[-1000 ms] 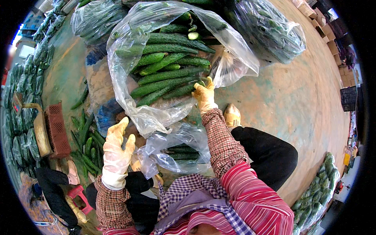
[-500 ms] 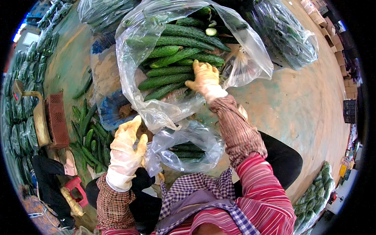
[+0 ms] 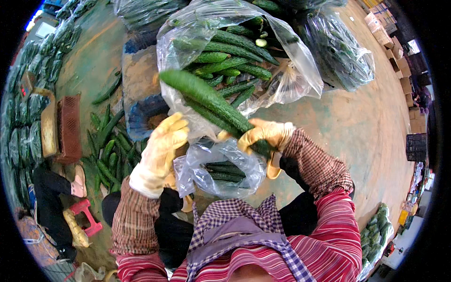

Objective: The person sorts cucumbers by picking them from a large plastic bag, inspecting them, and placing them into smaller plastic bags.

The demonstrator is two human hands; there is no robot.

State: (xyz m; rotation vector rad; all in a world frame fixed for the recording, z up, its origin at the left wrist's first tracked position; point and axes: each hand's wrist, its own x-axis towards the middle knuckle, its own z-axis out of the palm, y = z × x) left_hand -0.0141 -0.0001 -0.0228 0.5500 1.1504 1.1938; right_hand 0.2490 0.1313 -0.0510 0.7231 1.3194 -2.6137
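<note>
My right hand [image 3: 268,135], in a pale yellow glove, grips the near ends of long green cucumbers [image 3: 206,96]. At least two are in the bunch, slanting up and left, the top one blurred at its far end. They hang above the edge of a big clear plastic bag [image 3: 305,82] with more cucumbers inside. My left hand [image 3: 164,145], gloved too, is held out left of the bunch with nothing in it, fingers stretched. Between my knees, below both hands, a smaller clear bag [image 3: 249,183] stands open with several cucumbers in it.
Loose cucumbers [image 3: 110,160] lie in a heap on the floor at the left, near a brown perforated crate [image 3: 69,127]. A blue-edged container [image 3: 145,105] stands beside the big bag. Filled bags [image 3: 336,51] lie behind. A red stool [image 3: 87,216] is at lower left.
My right hand has come back toward me from inside the big bag, bringing cucumbers out over its edge. My left hand has moved slightly up and right.
</note>
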